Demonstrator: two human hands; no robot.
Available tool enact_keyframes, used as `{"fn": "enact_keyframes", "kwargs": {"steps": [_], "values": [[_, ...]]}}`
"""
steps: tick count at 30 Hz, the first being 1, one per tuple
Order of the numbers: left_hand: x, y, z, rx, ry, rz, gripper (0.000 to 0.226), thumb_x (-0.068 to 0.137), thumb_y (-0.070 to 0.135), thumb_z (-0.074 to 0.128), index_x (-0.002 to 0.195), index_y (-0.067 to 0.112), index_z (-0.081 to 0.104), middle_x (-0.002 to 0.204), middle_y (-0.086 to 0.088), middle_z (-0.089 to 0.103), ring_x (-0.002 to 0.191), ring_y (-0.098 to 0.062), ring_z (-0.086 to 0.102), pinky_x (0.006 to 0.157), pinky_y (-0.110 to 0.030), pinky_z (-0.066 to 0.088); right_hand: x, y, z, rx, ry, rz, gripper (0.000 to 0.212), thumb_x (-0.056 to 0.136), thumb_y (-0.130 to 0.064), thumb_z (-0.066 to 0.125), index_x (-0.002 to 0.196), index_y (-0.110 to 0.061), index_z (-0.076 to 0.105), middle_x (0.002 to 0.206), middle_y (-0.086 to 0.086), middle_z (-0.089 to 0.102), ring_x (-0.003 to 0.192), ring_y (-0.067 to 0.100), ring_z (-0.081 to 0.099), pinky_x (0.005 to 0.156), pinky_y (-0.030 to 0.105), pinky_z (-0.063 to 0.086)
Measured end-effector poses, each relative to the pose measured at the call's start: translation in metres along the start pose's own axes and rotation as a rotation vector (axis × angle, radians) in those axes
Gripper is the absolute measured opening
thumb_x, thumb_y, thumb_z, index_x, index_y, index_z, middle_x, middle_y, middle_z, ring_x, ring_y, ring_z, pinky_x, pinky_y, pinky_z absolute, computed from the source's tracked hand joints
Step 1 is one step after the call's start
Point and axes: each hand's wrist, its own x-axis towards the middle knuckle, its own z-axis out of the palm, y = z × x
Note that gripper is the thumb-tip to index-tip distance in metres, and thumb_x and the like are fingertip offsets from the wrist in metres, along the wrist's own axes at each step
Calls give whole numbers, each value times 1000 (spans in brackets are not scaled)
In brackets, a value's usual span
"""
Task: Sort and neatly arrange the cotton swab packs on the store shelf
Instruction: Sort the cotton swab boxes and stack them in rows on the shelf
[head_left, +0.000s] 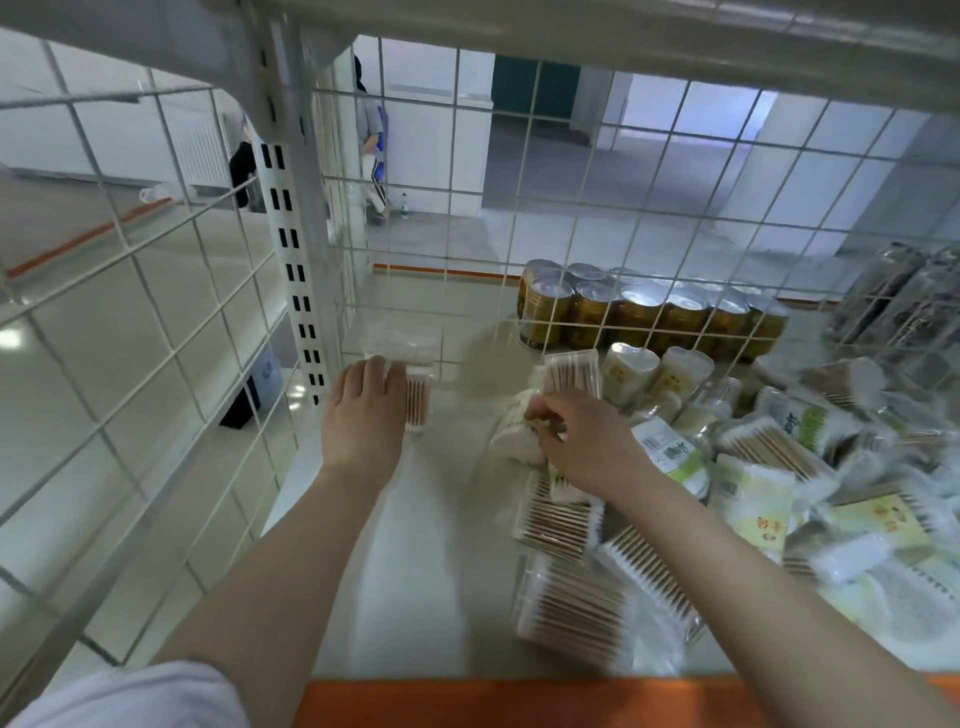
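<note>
Beige shelf (415, 571) carries a jumble of swab packs (769, 467) at three o'clock. Left hand (363, 410) lies flat on an upright pack (418, 400) at eleven o'clock; right hand (582, 441) pinches a white pack (514, 431).

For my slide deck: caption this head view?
Left hand rests on a clear swab pack at the shelf's back; right hand grips another.

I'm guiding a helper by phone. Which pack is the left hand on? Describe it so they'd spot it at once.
Start at the white slotted upright at the shelf's back left corner. Just right of its foot, the left hand rests on a clear cotton swab pack against the wire mesh back. It stands apart from the jumbled heap of packs on the right.
</note>
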Motion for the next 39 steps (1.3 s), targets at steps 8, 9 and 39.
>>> {"fn": "enact_keyframes", "kwargs": {"steps": [8,9,39], "values": [[6,1,7,-26,-67,-41,60,47,3,85,103,1,63,99,-17,61,91,-38,60,82,-43,51,1,7,5,19,11,8,21,92,-17,51,110,-21,60,112,-2,60,101,13,56,85,23,44],[6,2,7,-45,-88,-55,59,52,4,84,106,1,62,103,-18,60,96,-39,58,86,-44,49,1,7,4,21,11,12,20,92,-17,51,109,-21,60,112,-3,60,102,13,56,86,24,45],[-44,78,-46,-540,-438,-86,44,84,19,53,128,20,48,130,-3,39,126,-24,32,104,-31,29,-36,24,-43,-236,-239,-41,58,84,-31,64,137,-23,43,137,2,44,123,17,41,94,23,31]]}}
